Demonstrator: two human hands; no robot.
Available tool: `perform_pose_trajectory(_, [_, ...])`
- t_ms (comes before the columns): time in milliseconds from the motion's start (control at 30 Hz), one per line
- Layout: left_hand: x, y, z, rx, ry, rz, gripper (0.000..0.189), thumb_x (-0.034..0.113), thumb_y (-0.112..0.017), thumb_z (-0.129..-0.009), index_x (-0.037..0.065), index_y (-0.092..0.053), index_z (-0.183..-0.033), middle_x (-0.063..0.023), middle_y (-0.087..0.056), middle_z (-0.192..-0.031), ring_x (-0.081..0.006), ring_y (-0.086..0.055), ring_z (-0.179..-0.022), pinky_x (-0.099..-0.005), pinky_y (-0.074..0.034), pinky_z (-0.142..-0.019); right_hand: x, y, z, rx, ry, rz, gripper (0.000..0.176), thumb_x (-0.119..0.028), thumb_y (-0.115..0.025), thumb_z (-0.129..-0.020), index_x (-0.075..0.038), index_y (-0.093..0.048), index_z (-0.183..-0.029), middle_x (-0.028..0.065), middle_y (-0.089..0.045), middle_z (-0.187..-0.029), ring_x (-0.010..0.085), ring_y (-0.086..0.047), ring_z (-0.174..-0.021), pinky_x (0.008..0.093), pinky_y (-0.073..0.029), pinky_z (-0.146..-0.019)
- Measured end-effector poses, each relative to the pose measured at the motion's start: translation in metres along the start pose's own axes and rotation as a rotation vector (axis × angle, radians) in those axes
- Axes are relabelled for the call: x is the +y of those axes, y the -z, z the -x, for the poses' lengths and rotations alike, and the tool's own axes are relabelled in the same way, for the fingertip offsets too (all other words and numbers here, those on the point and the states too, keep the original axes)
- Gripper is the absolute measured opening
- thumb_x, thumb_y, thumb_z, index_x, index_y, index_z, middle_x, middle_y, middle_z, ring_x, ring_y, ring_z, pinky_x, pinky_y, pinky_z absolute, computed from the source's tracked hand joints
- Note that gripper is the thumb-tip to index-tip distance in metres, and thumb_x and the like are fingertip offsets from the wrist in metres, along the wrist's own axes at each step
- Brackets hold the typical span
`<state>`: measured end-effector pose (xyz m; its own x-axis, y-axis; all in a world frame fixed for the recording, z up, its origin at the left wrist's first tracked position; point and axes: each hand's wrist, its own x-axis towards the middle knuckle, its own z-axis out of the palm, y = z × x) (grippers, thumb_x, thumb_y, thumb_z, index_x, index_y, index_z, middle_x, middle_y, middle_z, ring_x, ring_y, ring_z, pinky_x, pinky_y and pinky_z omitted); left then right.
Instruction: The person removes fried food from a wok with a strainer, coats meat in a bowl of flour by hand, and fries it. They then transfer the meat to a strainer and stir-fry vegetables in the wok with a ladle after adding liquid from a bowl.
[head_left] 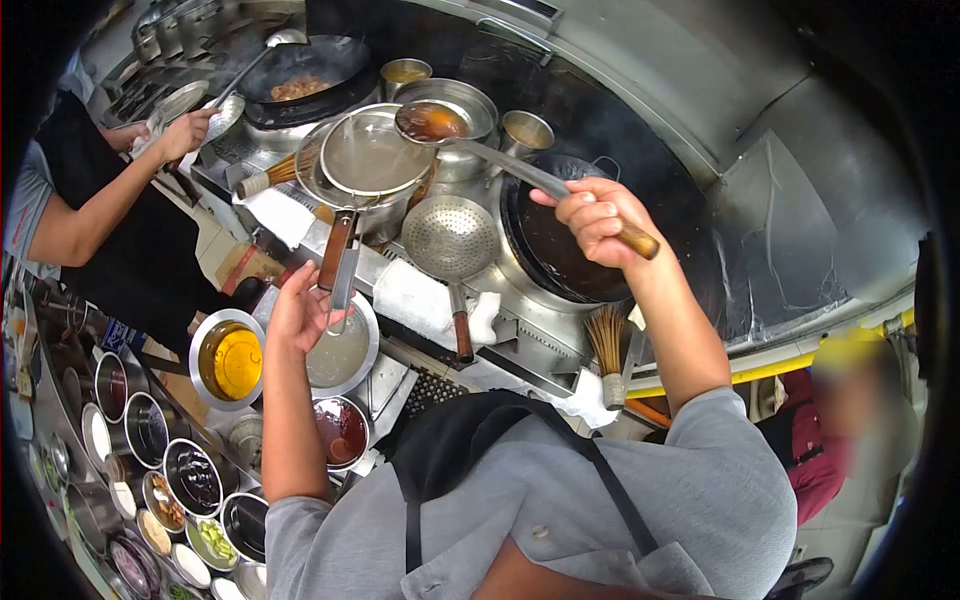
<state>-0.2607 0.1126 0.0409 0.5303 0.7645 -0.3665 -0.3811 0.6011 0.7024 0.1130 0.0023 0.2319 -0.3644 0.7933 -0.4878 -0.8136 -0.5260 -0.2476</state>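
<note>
My right hand (605, 222) is wrapped round the wooden-ended handle of a ladle (500, 158). The ladle's bowl holds reddish-brown liquid and hangs over a metal pot (472, 98). Lower left, my left hand (298, 308) is beside the handle ends of a fine-mesh strainer (375, 155). Its fingers are loosely apart, partly behind the metal handle (344, 285); a firm hold is not visible. The strainer lies across a pot, next to a perforated skimmer (450, 238) with a wooden handle. A dark wok (565, 245) sits below my right hand.
At left a co-worker's hand (190, 132) holds a ladle near a steaming wok (300, 75) with food. Bowls of yellow oil (238, 365) and cloudy liquid (340, 355), plus several ingredient tins (195, 475), stand lower left. A bamboo brush (606, 345) leans at the stove edge. Another person (820, 440) is at right.
</note>
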Motion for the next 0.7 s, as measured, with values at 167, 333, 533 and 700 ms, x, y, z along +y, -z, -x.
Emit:
perform_pose_trajectory(167, [0.012,-0.015,-0.015,-0.029,0.039,0.054,0.049,0.038,-0.050,-0.090,-0.001,-0.048,-0.119,-0.0169,-0.059,-0.104,-0.0333,-0.063,-0.087,-0.0466,-0.055,-0.072,0.017,0.012,-0.067,0.255,0.061,0.503,0.016,-0.011,-0.051,-0.089,-0.002,-0.047,-0.101,-0.0039,-0.043,-0.060,0.0007,-0.039,-0.042,0.0184,-0.030,-0.031])
perform_pose_trajectory(333, [0.017,-0.032,-0.039,0.017,0.169,0.049,0.049,0.038,-0.049,-0.090,-0.004,-0.050,-0.114,-0.0181,-0.060,-0.099,-0.0340,-0.064,-0.084,-0.0449,-0.055,-0.070,0.058,0.033,-0.080,0.571,0.567,1.565,0.025,-0.008,-0.059,-0.083,-0.002,-0.058,-0.107,0.0014,-0.050,-0.061,0.0091,-0.045,-0.041,0.0267,-0.036,-0.034])
perform_pose_trajectory(533, [0.021,-0.035,-0.058,-0.095,0.191,-0.047,0.009,0.010,-0.054,-0.088,0.004,-0.051,-0.082,-0.0013,-0.051,-0.066,-0.0080,-0.047,-0.053,-0.0220,-0.045,-0.046,0.040,0.085,-0.021,0.847,0.744,1.362,0.050,-0.006,-0.060,-0.081,-0.008,-0.048,-0.129,-0.0010,-0.048,-0.058,0.0077,-0.041,-0.039,0.0258,-0.033,-0.032])
perform_pose_trajectory(700, [0.057,-0.048,-0.042,-0.213,0.128,0.001,0.018,0.010,-0.052,-0.087,-0.002,-0.049,-0.100,-0.0022,-0.052,-0.073,-0.0074,-0.046,-0.054,-0.0195,-0.040,-0.044,0.005,0.181,0.042,1.132,0.783,1.722,0.036,-0.014,-0.058,-0.071,0.001,-0.059,-0.103,0.0233,-0.062,-0.081,0.0320,-0.064,-0.079,0.0374,-0.048,-0.074])
